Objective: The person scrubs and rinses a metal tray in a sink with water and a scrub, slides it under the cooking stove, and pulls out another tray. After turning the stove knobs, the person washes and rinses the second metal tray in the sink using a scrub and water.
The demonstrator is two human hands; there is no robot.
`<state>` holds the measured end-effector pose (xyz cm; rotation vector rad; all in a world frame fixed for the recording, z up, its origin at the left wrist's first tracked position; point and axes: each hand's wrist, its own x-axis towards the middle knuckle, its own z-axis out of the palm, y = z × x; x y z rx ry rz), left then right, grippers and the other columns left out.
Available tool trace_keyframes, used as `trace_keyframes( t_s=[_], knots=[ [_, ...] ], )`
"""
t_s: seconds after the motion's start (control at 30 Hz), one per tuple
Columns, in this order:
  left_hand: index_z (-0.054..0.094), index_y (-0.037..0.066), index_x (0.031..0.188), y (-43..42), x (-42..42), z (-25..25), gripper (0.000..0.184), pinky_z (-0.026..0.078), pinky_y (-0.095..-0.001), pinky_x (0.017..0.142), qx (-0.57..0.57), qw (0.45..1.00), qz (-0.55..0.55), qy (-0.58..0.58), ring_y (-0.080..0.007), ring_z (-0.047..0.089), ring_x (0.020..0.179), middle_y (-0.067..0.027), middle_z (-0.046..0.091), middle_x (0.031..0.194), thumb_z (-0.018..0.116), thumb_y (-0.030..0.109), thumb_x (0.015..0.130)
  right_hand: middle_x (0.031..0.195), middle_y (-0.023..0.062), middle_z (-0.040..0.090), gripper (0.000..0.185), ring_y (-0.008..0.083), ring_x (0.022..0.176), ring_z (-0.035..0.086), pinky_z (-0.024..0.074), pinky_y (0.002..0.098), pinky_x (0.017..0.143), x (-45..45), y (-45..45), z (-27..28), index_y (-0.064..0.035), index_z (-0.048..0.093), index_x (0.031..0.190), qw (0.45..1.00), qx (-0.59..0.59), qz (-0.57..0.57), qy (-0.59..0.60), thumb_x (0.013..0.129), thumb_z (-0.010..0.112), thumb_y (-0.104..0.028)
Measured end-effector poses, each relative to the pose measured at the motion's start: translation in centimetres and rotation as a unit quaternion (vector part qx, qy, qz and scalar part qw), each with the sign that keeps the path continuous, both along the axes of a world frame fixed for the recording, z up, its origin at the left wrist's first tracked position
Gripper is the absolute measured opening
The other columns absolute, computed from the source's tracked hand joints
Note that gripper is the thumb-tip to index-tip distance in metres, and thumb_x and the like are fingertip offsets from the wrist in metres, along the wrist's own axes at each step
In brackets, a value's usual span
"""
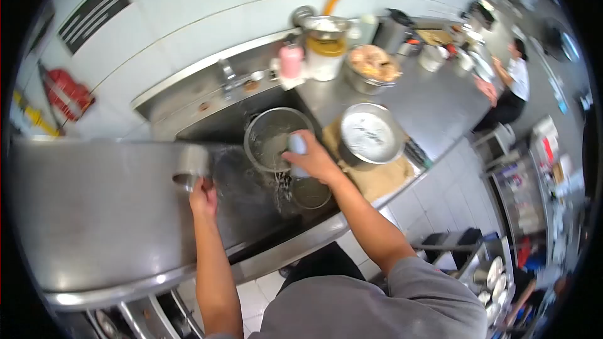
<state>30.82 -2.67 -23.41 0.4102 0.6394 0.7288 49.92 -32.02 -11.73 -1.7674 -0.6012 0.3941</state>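
My left hand (203, 198) holds a metal cup (193, 164) by its side, tilted over the left part of the sink (235, 226). In my right hand (311, 160) is a pale bluish object (297, 145), blurred, over the edge of a round metal bowl (267, 132) with water in it. Water splashes down below this bowl's rim. A second round metal container (312, 193) sits in the sink under my right wrist. Right of the sink, a metal pot (372, 133) with whitish contents stands on a brown cloth (383, 179).
Behind the sink are a faucet (227, 74), a pink bottle (291, 59) and a white tub (324, 59). A bowl of food (372, 66) and a dark jug (394, 30) stand on the counter. Another person (516, 80) is at the far right.
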Motion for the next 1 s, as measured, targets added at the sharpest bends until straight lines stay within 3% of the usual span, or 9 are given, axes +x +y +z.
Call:
trace_keyframes(
  t_s=[0.27, 0.33, 0.4, 0.5, 0.57, 0.7, 0.83, 0.9, 1.0],
  knots=[
    [0.053, 0.002, 0.112, -12.5, 1.8, -1.0, 0.026, 0.054, -0.0369, 0.062, 0.038, 0.950, -0.254, 0.180, -0.0238, 0.064, 0.083, -0.0120, 0.063, 0.100, 0.051, 0.003, 0.087, 0.125, 0.0208, 0.054, 0.059, 0.0370, 0.114, 0.051, 0.0432, 0.0428, 0.097, 5.6, -16.4, 3.6, -0.0072, 0.059, 0.123, 0.842, -0.331, -0.248, -0.348, 0.074, 0.076, -0.037],
    [0.055, 0.003, 0.111, -12.2, 2.5, -0.6, 0.026, 0.053, -0.0351, 0.055, 0.108, 0.905, -0.349, 0.216, -0.0228, 0.065, 0.074, -0.0111, 0.065, 0.091, 0.047, 0.006, 0.086, 0.130, 0.0200, 0.050, 0.061, 0.0379, 0.116, 0.050, 0.0424, 0.0431, 0.098, 3.4, -15.1, 4.0, -0.0107, 0.056, 0.127, 0.860, -0.239, -0.168, -0.419, 0.072, 0.077, -0.026],
    [0.055, 0.003, 0.111, -12.4, 3.2, 1.3, 0.027, 0.053, -0.0345, 0.053, 0.140, 0.885, -0.378, 0.235, -0.0222, 0.065, 0.072, -0.0105, 0.065, 0.088, 0.047, 0.007, 0.086, 0.131, 0.0209, 0.049, 0.062, 0.0397, 0.119, 0.047, 0.0403, 0.0451, 0.101, -0.6, -11.5, 4.8, -0.0132, 0.052, 0.132, 0.943, -0.126, 0.060, -0.303, 0.075, 0.075, -0.016],
    [0.056, 0.004, 0.111, -12.9, 3.4, 6.1, 0.028, 0.053, -0.0338, 0.052, 0.197, 0.841, -0.417, 0.283, -0.0226, 0.065, 0.072, -0.0113, 0.065, 0.088, 0.048, 0.007, 0.084, 0.146, 0.0209, 0.033, 0.088, 0.0406, 0.120, 0.047, 0.0395, 0.0465, 0.103, -6.1, -7.2, 1.6, -0.0246, 0.037, 0.145, 0.886, -0.186, 0.229, -0.358, 0.069, 0.080, -0.020],
    [0.055, 0.004, 0.113, -11.2, 3.1, 5.3, 0.031, 0.055, -0.0343, 0.055, 0.211, 0.815, -0.456, 0.290, -0.0242, 0.066, 0.073, -0.0126, 0.065, 0.092, 0.047, 0.006, 0.083, 0.147, 0.0217, 0.033, 0.075, 0.0402, 0.118, 0.051, 0.0427, 0.0444, 0.100, -6.0, -3.9, -1.3, -0.0214, 0.048, 0.136, 0.885, -0.216, 0.277, -0.306, 0.068, 0.081, -0.026],
    [0.052, 0.003, 0.123, -8.5, 0.9, 4.5, 0.037, 0.056, -0.0361, 0.064, 0.157, 0.836, -0.455, 0.262, -0.0256, 0.066, 0.080, -0.0136, 0.065, 0.097, 0.057, 0.023, 0.092, 0.113, 0.0176, 0.060, 0.039, 0.0368, 0.098, 0.060, 0.0486, 0.0445, 0.082, -3.1, 0.9, -4.4, -0.0091, 0.062, 0.091, 0.912, -0.200, 0.267, -0.237, 0.073, 0.075, -0.042],
    [0.052, 0.002, 0.127, -8.9, -2.3, 5.2, 0.047, 0.055, -0.0373, 0.077, 0.163, 0.897, -0.293, 0.289, -0.0256, 0.066, 0.090, -0.0172, 0.066, 0.103, 0.060, 0.033, 0.093, 0.090, 0.0187, 0.063, 0.055, 0.0377, 0.093, 0.060, 0.0483, 0.0456, 0.077, 3.1, 6.3, -6.5, -0.0037, 0.060, 0.087, 0.907, -0.301, 0.216, -0.202, 0.078, 0.065, -0.057],
    [0.053, 0.001, 0.129, -9.6, -5.6, 2.7, 0.049, 0.051, -0.0349, 0.089, 0.459, 0.761, -0.257, 0.380, -0.0259, 0.064, 0.103, -0.0165, 0.064, 0.114, 0.060, 0.034, 0.093, 0.090, 0.0185, 0.064, 0.057, 0.0378, 0.094, 0.061, 0.0479, 0.0466, 0.078, 7.0, 8.6, -9.0, -0.0035, 0.061, 0.087, 0.909, -0.291, 0.167, -0.246, 0.078, 0.064, -0.059],
    [0.060, 0.005, 0.120, -11.6, -9.7, 5.4, 0.041, 0.038, -0.0483, 0.104, 0.586, 0.593, -0.246, 0.494, -0.0360, 0.052, 0.120, -0.0140, 0.062, 0.122, 0.062, 0.030, 0.088, 0.109, 0.0196, 0.063, 0.053, 0.0353, 0.102, 0.061, 0.0484, 0.0484, 0.083, 11.6, 11.3, -14.8, -0.0074, 0.065, 0.100, 0.856, -0.384, 0.188, -0.291, 0.073, 0.071, -0.054]
  ],
)
